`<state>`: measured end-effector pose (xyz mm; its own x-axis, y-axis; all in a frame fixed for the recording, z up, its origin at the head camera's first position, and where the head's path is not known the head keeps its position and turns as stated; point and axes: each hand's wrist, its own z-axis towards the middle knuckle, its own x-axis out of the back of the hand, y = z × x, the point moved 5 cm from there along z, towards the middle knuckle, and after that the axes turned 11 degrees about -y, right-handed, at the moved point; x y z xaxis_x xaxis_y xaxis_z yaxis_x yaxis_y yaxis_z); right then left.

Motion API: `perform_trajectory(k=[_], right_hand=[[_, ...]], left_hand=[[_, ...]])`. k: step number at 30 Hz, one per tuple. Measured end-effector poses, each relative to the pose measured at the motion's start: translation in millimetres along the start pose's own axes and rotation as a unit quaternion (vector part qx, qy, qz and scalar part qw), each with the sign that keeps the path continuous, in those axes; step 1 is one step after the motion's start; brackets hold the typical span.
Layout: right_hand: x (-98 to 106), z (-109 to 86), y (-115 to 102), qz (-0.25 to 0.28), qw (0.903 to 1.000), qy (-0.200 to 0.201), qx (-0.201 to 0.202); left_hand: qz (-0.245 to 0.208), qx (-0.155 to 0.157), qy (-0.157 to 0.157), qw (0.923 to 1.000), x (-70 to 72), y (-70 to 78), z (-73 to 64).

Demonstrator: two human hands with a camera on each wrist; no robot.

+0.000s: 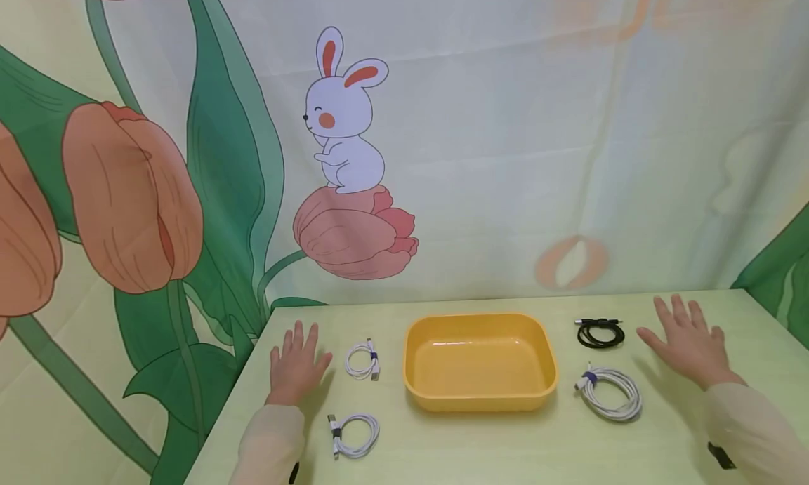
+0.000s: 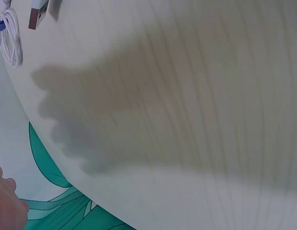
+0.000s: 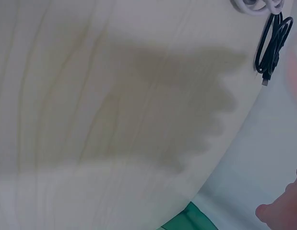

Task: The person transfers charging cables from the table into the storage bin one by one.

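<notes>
White short cable (image 1: 374, 359) just right of left hand (image 1: 296, 369), narrow gap; second white cable (image 1: 337, 435) right, wristward. Left fingers straight, spread. Right hand (image 1: 690, 343) likewise, near bench (image 1: 480, 450) far edge; black cable (image 1: 599, 323), thick white cable (image 1: 634, 401) to its left. Yellow tray (image 1: 480, 369) between hands, bench strips showing either side.

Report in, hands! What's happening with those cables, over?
Left hand, right hand: both empty, fingers outstretched. Black cable, three white cables: coiled, outside the yellow tray. Nothing visible between either hand and its nearest cable.
</notes>
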<state>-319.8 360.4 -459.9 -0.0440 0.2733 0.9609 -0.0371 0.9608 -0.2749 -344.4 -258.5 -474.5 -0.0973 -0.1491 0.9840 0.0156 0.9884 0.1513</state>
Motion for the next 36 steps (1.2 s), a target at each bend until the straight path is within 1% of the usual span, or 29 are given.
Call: perform_trajectory(k=[7,14,19,28,30,36], right_hand=[[-1,2.4,-10,0.002,0.9999,-0.001,0.014],[-2,4.2,-17,0.005,0.9997,0.002,0.026],[-4,3.7,-23,0.009,0.9995,-0.002,0.031],[-5,1.2,-40,0.027,0.9982,-0.004,0.053],[-6,1.4,-43,0.027,0.9979,-0.003,0.058],[-8,0.9,-52,0.018,0.9974,0.001,0.069]], left_hand=[[-0.003,-0.002,-0.002,1.0,-2.4,0.7,0.0],[-0.013,0.001,-0.009,0.9999,-1.0,6.1,-3.2],[-0.018,0.0,-0.011,0.9998,-3.9,8.6,-3.6],[-0.012,-0.011,-0.002,0.9999,-8.0,12.8,-2.3],[-0.009,-0.011,-0.002,0.9999,-8.7,13.1,-2.4],[-0.018,-0.011,-0.009,0.9997,-10.3,13.5,-3.9]])
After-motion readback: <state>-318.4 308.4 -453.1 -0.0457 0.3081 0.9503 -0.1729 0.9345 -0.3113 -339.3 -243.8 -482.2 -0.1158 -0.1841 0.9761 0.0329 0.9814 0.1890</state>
